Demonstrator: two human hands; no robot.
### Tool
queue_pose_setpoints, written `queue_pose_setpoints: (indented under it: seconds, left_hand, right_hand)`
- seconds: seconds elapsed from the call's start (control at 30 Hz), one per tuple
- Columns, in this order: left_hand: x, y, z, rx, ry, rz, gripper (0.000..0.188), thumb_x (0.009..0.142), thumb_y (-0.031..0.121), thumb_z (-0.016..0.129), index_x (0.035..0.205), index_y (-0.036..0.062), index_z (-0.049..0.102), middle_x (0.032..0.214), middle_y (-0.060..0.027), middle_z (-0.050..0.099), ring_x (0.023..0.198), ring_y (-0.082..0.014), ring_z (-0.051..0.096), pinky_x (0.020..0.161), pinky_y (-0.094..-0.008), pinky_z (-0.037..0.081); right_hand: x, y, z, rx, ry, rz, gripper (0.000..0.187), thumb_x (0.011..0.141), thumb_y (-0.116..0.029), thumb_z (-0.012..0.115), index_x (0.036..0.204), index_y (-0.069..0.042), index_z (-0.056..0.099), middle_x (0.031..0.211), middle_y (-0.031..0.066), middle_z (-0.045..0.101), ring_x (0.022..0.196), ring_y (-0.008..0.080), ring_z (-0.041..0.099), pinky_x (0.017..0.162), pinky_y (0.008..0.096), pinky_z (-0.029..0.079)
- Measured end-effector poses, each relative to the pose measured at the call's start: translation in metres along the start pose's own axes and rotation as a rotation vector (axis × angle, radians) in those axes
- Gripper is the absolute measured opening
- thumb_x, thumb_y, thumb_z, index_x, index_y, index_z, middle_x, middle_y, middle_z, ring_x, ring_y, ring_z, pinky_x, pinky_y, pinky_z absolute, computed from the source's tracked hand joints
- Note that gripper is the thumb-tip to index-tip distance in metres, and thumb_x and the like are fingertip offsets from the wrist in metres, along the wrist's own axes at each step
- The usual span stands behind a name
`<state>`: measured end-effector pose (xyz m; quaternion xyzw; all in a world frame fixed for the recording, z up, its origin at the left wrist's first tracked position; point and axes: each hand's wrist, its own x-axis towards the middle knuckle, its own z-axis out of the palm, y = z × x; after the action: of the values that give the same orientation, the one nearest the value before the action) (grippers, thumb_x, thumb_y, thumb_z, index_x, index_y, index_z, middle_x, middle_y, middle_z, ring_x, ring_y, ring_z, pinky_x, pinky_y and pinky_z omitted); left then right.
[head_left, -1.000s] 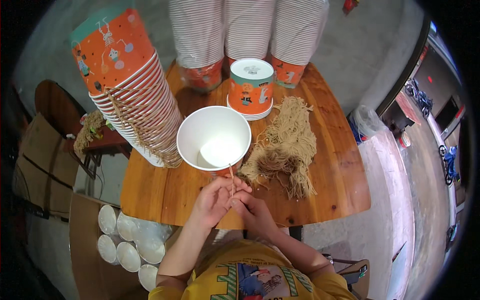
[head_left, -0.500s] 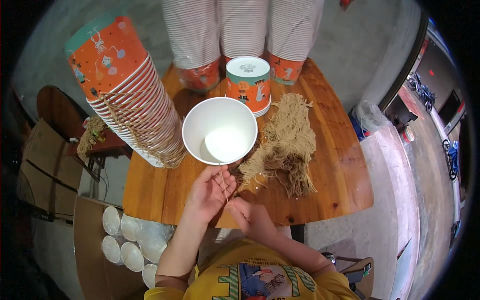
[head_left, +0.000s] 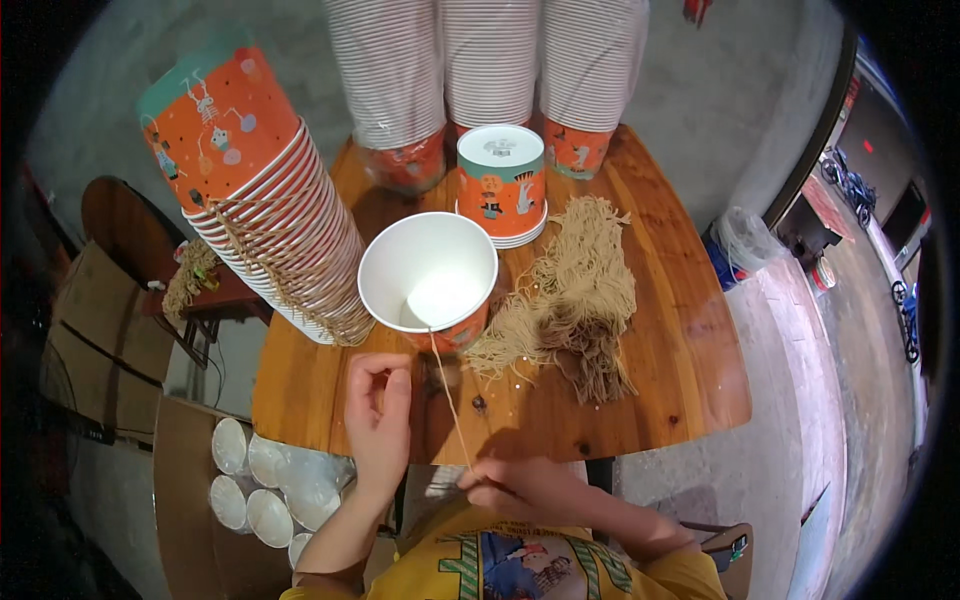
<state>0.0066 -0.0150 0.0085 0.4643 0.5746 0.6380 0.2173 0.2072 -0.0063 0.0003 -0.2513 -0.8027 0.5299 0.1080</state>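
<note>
Beyond the left hand, loosely curled with a gap at the palm, stands the cup; from its near side the cord runs to the right hand, pinched on it

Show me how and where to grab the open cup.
Pinch the open cup by its near rim, left of the string, probably from the front: it stands mouth-up, while the stack crowds its left and the upside-down cup its back.
</note>
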Motion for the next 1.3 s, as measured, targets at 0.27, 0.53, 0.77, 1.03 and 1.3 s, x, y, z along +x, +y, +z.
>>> queue_pose_setpoints:
  seconds: [0.27, 0.53, 0.77, 1.03, 1.3]
  left_hand:
    - [0.049, 0.008, 0.010, 0.783, -0.350, 0.513, 0.044, 0.075, 0.003, 0.058, 0.118, 0.0052, 0.050, 0.107, -0.0155, 0.053, 0.108, -0.0320, 0.049, 0.105, -0.0508, 0.023]
    - [0.064, -0.001, -0.003, 0.716, -0.433, 0.554, 0.022, 0.075, 0.004, 0.060, 0.096, 0.0112, 0.060, 0.092, -0.0070, 0.050, 0.100, -0.0244, 0.051, 0.107, -0.0502, 0.019]
    - [0.087, -0.007, -0.035, 0.541, -0.442, 0.555, 0.024, 0.070, -0.014, 0.056, 0.087, 0.0039, 0.053, 0.117, -0.0151, 0.044, 0.120, -0.0369, 0.043, 0.099, -0.0412, 0.038]
    - [0.118, -0.036, -0.057, 0.065, -0.622, 0.372, 0.010, 0.083, -0.006, 0.049, 0.080, 0.0033, 0.048, 0.121, -0.0130, 0.047, 0.115, -0.0291, 0.049, 0.101, -0.0375, 0.037]
    - [0.118, -0.042, -0.047, 0.138, -0.546, 0.335, 0.034, 0.084, -0.007, 0.045, 0.111, 0.0056, 0.061, 0.126, -0.0110, 0.054, 0.119, -0.0241, 0.049, 0.102, -0.0328, 0.036]
  right_hand:
    - [-0.068, -0.064, -0.059, -0.022, 0.145, -0.125, 0.017, 0.089, -0.017, 0.060, 0.099, -0.005, 0.066, 0.078, 0.0088, 0.066, 0.063, 0.0216, 0.064, 0.058, 0.0307, 0.049]
    - [-0.084, -0.069, -0.099, 0.075, 0.429, -0.062, 0.018, 0.087, -0.022, 0.061, 0.081, -0.005, 0.063, 0.067, 0.0058, 0.061, 0.055, 0.0160, 0.060, 0.052, 0.0274, 0.046]
    - [-0.018, -0.057, -0.117, 0.628, 0.488, -0.140, 0.029, 0.096, -0.032, 0.045, 0.085, -0.008, 0.056, 0.053, -0.0031, 0.041, 0.043, 0.0047, 0.033, 0.038, 0.0212, 0.023]
    - [0.019, -0.029, -0.107, 1.348, 0.181, -0.214, 0.024, 0.098, -0.026, 0.041, 0.094, -0.007, 0.054, 0.052, -0.0058, 0.030, 0.042, 0.0035, 0.026, 0.036, 0.0175, 0.022]
    - [0.045, -0.008, -0.079, 1.714, 0.116, -0.281, 0.024, 0.099, -0.028, 0.043, 0.096, -0.006, 0.049, 0.058, -0.0032, 0.034, 0.044, 0.0049, 0.030, 0.038, 0.0184, 0.029]
